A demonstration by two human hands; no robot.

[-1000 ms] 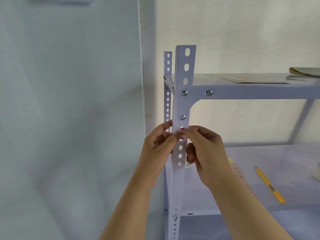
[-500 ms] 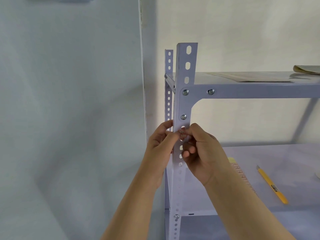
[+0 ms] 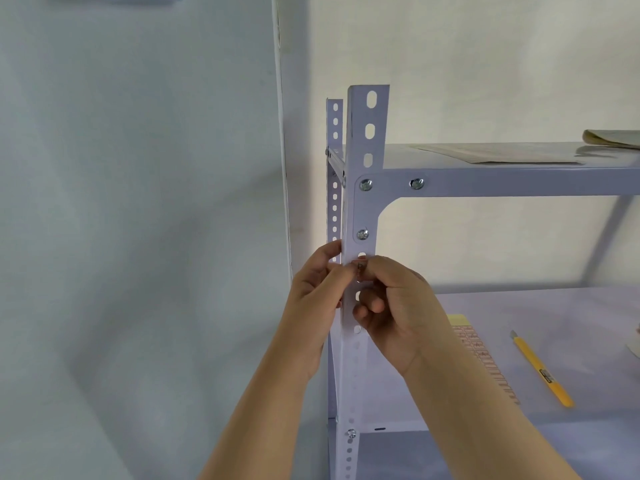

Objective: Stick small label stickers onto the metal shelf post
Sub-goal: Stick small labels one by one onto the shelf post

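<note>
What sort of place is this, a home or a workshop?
Likely a storeroom or utility corner: a pale lilac slotted metal shelf post bolted to matching steel shelves, bare white walls, and a yellow utility knife near a red-printed label sheet.

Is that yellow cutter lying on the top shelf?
No, the yellow cutter lies on the lower shelf, to the right of the sticker sheet.
</note>
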